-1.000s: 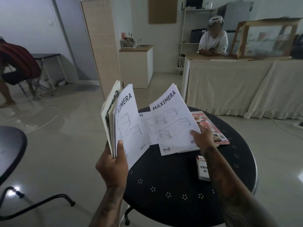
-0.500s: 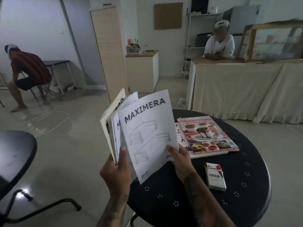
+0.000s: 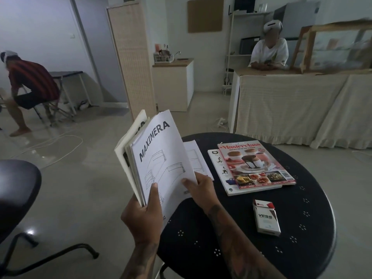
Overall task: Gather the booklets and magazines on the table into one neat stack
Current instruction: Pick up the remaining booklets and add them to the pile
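My left hand [image 3: 144, 215] grips the bottom of an upright bundle of booklets [image 3: 159, 158], a white MAXIMERA booklet in front. My right hand [image 3: 199, 187] pinches the lower right edge of that front booklet. The bundle is held above the left edge of a round black table [image 3: 302, 228]. One more white booklet [image 3: 196, 158] lies flat on the table behind the bundle, partly hidden. A pink Masterclass magazine [image 3: 255, 164] lies on top of another magazine [image 3: 221, 174] in the table's middle.
A VESS cigarette pack [image 3: 266, 218] lies on the table near the right front. A black chair [image 3: 18, 196] stands at the left. Two people sit in the room, one at a cloth-covered counter [image 3: 291, 103] behind the table.
My right hand lifted a MAXIMERA booklet off the table and brought it left against the front of the bundle in my left hand. The magazines came into full view.
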